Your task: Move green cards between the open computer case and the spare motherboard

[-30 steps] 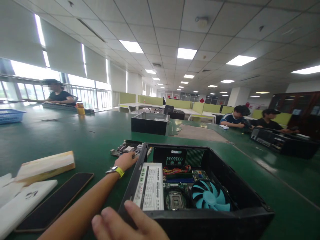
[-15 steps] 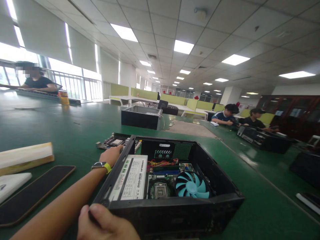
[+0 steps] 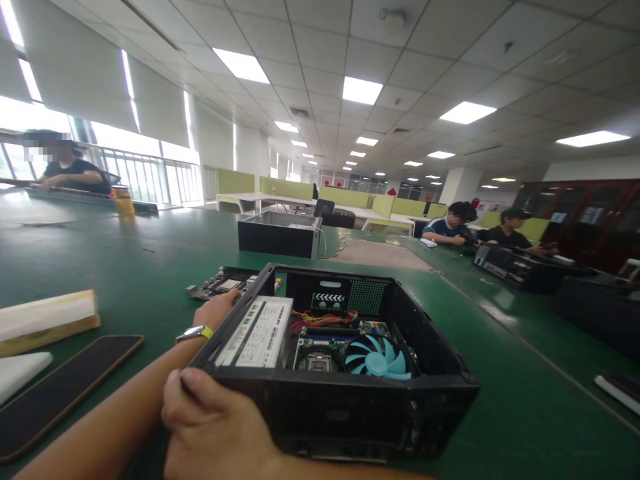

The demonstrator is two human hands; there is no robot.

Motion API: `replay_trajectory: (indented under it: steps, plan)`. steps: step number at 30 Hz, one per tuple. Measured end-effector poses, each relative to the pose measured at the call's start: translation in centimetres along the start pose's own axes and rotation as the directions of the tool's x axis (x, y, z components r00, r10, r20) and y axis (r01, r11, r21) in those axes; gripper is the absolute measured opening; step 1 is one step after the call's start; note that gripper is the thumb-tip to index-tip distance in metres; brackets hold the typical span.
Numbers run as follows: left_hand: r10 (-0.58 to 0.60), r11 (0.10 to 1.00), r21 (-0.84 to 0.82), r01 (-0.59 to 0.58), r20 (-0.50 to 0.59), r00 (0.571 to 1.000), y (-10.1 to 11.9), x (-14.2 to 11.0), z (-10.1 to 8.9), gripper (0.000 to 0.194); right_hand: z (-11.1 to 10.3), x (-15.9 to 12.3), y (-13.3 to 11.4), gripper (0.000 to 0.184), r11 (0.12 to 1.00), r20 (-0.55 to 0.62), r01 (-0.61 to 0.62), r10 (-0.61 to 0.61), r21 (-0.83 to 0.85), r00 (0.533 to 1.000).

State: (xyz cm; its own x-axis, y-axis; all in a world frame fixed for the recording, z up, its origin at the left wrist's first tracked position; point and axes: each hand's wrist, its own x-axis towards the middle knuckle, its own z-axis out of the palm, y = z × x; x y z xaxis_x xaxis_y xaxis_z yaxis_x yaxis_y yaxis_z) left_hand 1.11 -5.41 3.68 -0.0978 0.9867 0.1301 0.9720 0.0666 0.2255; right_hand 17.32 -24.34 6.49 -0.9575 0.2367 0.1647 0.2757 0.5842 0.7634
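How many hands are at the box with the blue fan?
2. The bare right hand grips the open black metal computer case at its near left corner. The bare left hand is beside its left wall, farther back, some fingers hidden.

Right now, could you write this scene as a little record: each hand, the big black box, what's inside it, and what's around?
Left hand: left hand at the case's left wall, fingertips hidden
Right hand: right hand gripping the near left corner
Box: open black computer case
Inside: white-labelled unit, blue fan, coloured wires
Beyond left hand: circuit board
Left of case: dark flat slab
Surface: green table
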Motion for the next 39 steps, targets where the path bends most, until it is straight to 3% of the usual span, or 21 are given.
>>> replay_trajectory:
  steps: [4,7,10,13,18,20,24,27,29,31,33,34,35,37,39]
  plan:
    - [-0.016,0.999,0.05,0.017,-0.026,1.0,0.0,1.1,0.5,0.041,4.2,0.7,2.5,0.042,0.976,-0.091,-0.218,0.218,0.009,0.972]
    - [0.001,0.996,0.095,0.005,-0.061,0.998,-0.7,2.4,1.5,0.045,8.2,-0.3,5.5,0.035,0.956,-0.061,-0.286,0.29,0.071,0.955]
    - [0.011,0.993,0.122,-0.003,-0.062,0.998,-1.7,3.8,2.7,0.048,11.1,-3.4,8.5,0.029,0.938,0.03,-0.325,0.323,0.121,0.946]
    - [0.027,0.991,0.133,-0.021,-0.042,0.999,-2.3,4.5,3.3,0.048,11.7,-8.1,10.8,0.026,0.906,0.17,-0.408,0.387,0.11,0.906]
    - [0.093,0.988,0.131,-0.085,-0.052,0.994,-1.9,3.9,3.4,0.041,10.5,-17.3,13.3,0.032,0.861,0.297,-0.504,0.465,0.067,0.834]
    - [0.145,0.982,0.132,-0.135,-0.069,0.987,-1.0,3.0,3.3,0.037,10.7,-20.8,14.1,0.03,0.832,0.398,-0.553,0.493,0.044,0.773]
    - [0.262,0.957,0.141,-0.252,-0.052,0.964,1.5,0.0,3.0,0.031,12.4,-27.1,15.5,0.033,0.738,0.565,-0.672,0.581,-0.061,0.587]
    - [0.374,0.921,0.113,-0.373,0.006,0.927,3.7,-3.0,2.8,0.027,13.6,-30.6,16.3,0.04,0.571,0.606,-0.804,0.703,-0.168,0.372]
    - [0.448,0.888,0.086,-0.452,0.059,0.892,5.5,-5.4,2.8,0.026,14.0,-31.8,17.0,0.038,0.373,0.601,-0.911,0.774,-0.177,0.2]
    - [0.507,0.852,0.063,-0.519,0.143,0.85,7.5,-7.9,3.0,0.025,14.3,-31.6,17.4,0.039,0.111,0.563,-0.989,0.826,-0.102,0.035]
    - [0.594,0.795,0.042,-0.606,0.15,0.79,9.5,-10.6,3.2,0.024,14.7,-30.0,17.1,0.045,-0.086,0.532,-0.996,0.844,0.01,-0.068]
    - [0.639,0.758,0.028,-0.652,0.167,0.751,10.5,-11.9,3.4,0.024,15.1,-28.7,16.5,0.047,-0.13,0.532,-0.989,0.844,0.07,-0.073]
    - [0.684,0.719,0.004,-0.695,0.168,0.71,11.5,-13.1,3.5,0.025,15.5,-27.2,15.6,0.048,-0.138,0.542,-0.983,0.839,0.125,-0.048]
    - [0.76,0.644,-0.07,-0.762,0.169,0.627,12.9,-15.0,3.5,0.028,16.3,-23.6,12.9,0.046,-0.121,0.563,-0.958,0.825,0.261,0.05]
    - [0.806,0.591,-0.156,-0.791,0.146,0.573,13.6,-16.0,3.2,0.03,16.8,-20.1,9.7,0.042,-0.129,0.541,-0.906,0.832,0.403,0.122]
